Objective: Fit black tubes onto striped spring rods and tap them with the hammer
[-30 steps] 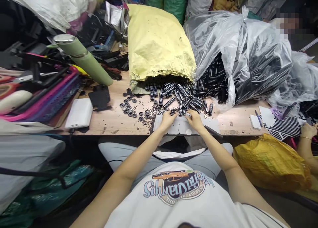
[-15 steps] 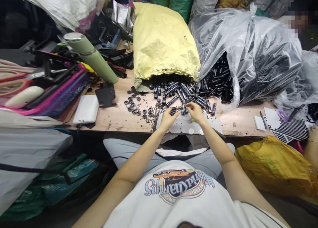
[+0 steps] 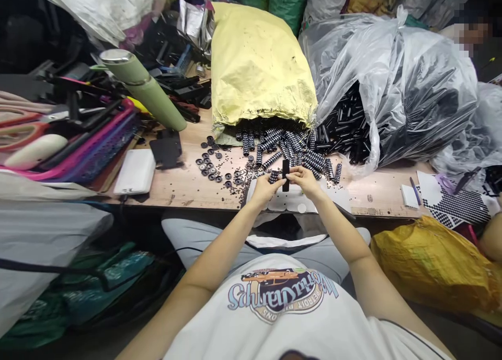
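My left hand (image 3: 263, 190) is closed over the white sheet at the table's front edge, with a short black-and-white patterned tube (image 3: 273, 176) in its fingers. Between the two hands a plain black bar-shaped piece (image 3: 286, 177) points away from me. My right hand (image 3: 306, 182) pinches this piece from the right, and my left thumb tip meets its other side. Just beyond the hands lies a pile of patterned tubes (image 3: 270, 140), spilling from the mouth of a yellow sack (image 3: 262, 67).
Black ring-shaped discs (image 3: 212, 167) and tiny dark bits lie left of the hands. A clear plastic bag (image 3: 408, 88) of black tubes stands right. Leftward are a white box (image 3: 135, 172), a green flask (image 3: 151, 96) and a pink basket (image 3: 78, 151). Another person's arm (image 3: 492, 237) shows far right.
The black piece now stands out between my hands; half a second ago it was not plainly visible there. My right hand has come slightly nearer to me. My left hand stays nearly in place.
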The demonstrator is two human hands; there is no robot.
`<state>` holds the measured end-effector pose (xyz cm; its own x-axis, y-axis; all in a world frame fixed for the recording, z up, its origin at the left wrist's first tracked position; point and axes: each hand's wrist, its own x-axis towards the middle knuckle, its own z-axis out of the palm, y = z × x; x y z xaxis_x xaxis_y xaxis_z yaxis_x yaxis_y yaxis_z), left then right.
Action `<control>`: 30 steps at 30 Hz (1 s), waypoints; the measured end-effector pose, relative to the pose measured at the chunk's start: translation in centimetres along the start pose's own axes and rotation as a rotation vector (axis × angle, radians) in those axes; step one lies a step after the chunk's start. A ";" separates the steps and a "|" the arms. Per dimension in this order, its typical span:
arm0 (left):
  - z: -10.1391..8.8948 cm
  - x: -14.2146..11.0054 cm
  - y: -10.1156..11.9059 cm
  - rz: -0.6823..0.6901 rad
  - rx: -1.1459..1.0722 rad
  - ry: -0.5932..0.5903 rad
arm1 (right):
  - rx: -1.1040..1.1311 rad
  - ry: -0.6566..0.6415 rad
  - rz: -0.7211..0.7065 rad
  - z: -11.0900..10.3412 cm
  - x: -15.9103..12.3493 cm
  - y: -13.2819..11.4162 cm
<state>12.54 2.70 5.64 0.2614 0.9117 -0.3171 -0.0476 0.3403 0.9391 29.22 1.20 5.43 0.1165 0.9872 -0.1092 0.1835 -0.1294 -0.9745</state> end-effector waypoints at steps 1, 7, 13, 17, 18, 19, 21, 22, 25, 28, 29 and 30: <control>0.0 -0.1 0.1 -0.020 -0.031 -0.019 | -0.053 0.003 -0.054 0.2 -0.7 -0.3; 0.4 -0.3 0.0 -0.105 -0.096 -0.167 | -0.626 -0.205 -0.479 -1.0 -2.5 -1.9; 0.2 -0.7 0.7 -0.024 -0.332 -0.228 | -0.575 -0.114 -0.487 -0.6 -3.3 -1.5; 0.2 -0.9 0.9 -0.033 -0.294 -0.184 | -0.480 -0.140 -0.473 0.4 -4.7 -1.8; 0.4 -0.9 0.9 -0.041 -0.282 -0.158 | -0.468 -0.148 -0.485 0.6 -5.0 -1.9; 0.6 -0.9 0.8 -0.046 -0.273 -0.122 | -0.461 -0.155 -0.504 0.7 -5.2 -2.0; 1.1 -0.9 0.6 -0.054 -0.280 -0.067 | -0.459 -0.173 -0.541 1.0 -5.4 -2.3; 1.4 -1.0 0.6 -0.065 -0.295 -0.057 | -0.464 -0.183 -0.553 1.0 -5.5 -2.3; 2.1 -1.4 0.9 -0.138 -0.345 -0.068 | -0.484 -0.208 -0.552 1.1 -5.4 -2.1; 2.6 -1.8 1.6 -0.222 -0.364 -0.050 | -0.482 -0.221 -0.536 1.1 -5.3 -1.7; 2.7 -1.8 1.8 -0.255 -0.360 -0.043 | -0.476 -0.222 -0.529 1.1 -5.2 -1.6; 2.7 -1.8 1.9 -0.290 -0.351 -0.041 | -0.471 -0.220 -0.519 1.2 -5.3 -1.5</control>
<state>14.59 1.10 8.38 0.3497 0.7599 -0.5479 -0.2892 0.6438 0.7084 27.20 -3.68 7.18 -0.2889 0.9218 0.2583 0.5678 0.3822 -0.7291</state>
